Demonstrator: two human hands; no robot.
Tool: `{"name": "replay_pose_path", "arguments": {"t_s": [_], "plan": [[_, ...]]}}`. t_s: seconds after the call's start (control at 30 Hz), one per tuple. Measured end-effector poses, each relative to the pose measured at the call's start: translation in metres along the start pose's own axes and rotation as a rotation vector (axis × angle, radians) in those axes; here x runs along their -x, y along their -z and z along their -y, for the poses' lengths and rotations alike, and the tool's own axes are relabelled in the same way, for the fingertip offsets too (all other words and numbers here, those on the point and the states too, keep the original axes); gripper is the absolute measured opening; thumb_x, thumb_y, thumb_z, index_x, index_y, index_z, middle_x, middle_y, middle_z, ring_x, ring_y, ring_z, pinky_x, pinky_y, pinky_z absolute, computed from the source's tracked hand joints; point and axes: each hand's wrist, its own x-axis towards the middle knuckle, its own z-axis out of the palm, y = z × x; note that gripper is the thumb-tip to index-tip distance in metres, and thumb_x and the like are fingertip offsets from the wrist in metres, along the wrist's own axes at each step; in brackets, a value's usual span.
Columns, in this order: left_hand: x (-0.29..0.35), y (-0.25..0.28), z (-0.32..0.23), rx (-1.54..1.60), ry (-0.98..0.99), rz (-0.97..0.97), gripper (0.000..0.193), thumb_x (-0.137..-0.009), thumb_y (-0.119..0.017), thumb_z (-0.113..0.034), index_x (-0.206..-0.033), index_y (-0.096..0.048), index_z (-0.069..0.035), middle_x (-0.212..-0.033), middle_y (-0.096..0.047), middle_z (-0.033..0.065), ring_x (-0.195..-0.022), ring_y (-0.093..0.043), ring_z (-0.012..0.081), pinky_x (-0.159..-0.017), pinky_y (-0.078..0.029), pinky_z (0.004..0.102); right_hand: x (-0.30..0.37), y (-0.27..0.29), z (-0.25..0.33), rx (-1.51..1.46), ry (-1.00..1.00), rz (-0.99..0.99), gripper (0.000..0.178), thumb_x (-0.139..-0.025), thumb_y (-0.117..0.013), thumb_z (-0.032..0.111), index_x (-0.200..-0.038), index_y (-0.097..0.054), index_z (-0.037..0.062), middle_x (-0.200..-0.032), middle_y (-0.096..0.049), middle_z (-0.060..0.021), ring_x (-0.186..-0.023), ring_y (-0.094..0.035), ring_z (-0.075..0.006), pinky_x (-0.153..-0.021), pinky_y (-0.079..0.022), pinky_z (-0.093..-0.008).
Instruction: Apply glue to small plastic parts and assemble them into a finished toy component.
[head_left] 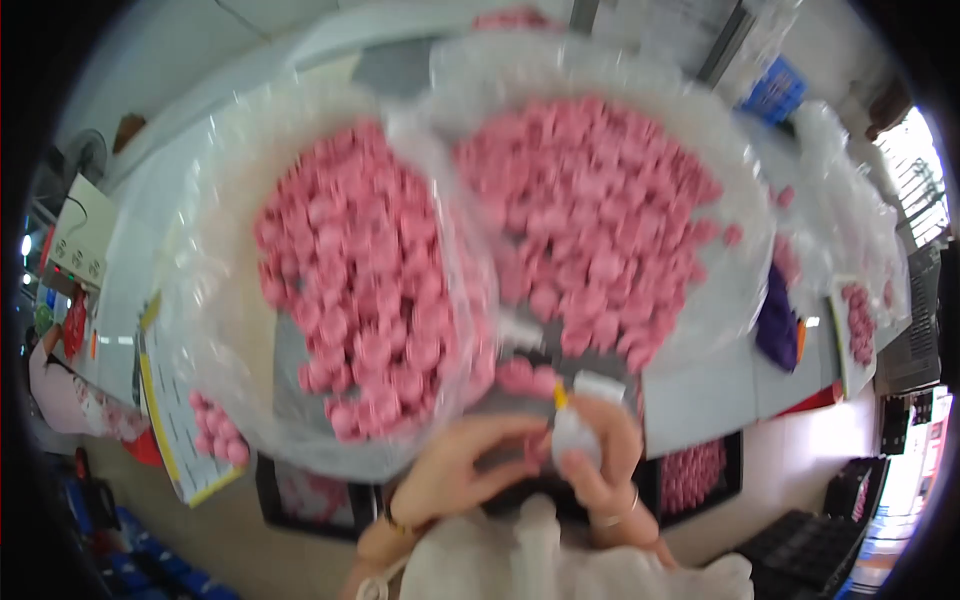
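At the table's near edge, my right hand [612, 450] is wrapped round a small white squeeze bottle [574, 436] with a yellow nozzle pointing up. Just to its left, my left hand [450, 468] pinches a small pink piece [538, 448] between thumb and fingers, close beside the bottle; fingers partly cover the piece. Beyond both hands lie a few pink pieces [522, 377] and a small white block-like thing [600, 388]. Two heaps of similar rounded pink pieces, a left heap [365, 270] and a right heap [590, 210], rest in opened clear plastic bags.
A yellow-edged paper sheet [180, 420] with pink pieces [218, 430] lies at left. Below the table edge stand black trays, one holding pink pieces [692, 475]. A purple cloth [777, 325] and a white tray [855, 345] are at right. Another person's sleeve [65, 390] shows far left.
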Motion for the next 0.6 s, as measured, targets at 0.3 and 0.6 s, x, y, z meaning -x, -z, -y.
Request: {"name": "replay_pose_path", "arguments": {"t_s": [0.3, 0.6], "plan": [[-0.014, 0.006, 0.012, 0.210, -0.039, -0.133, 0.042, -0.064, -0.063, 0.008, -0.103, -0.048, 0.006, -0.103, -0.056, 0.0187, -0.090, -0.056, 0.0186, -0.077, -0.045, 0.0264, -0.007, -0.010, -0.013, -0.389, 0.006, -0.403, 0.045, -0.076, -0.054, 0.030, -0.106, -0.044, -0.0030, -0.069, -0.039, -0.0019, -0.046, -0.030, -0.0102, -0.046, -0.023, -0.0235], [-0.001, -0.006, 0.015, 0.292, -0.021, -0.208, 0.041, -0.069, -0.060, 0.011, -0.107, -0.046, 0.005, -0.107, -0.054, 0.0155, -0.093, -0.056, 0.0175, -0.077, -0.047, 0.0261, -0.013, 0.007, -0.006, -0.241, 0.249, -0.378, 0.068, -0.077, -0.045, 0.058, -0.099, -0.053, -0.0054, -0.062, -0.036, -0.0002, -0.051, -0.029, -0.0104, -0.043, -0.019, -0.0232]]}}
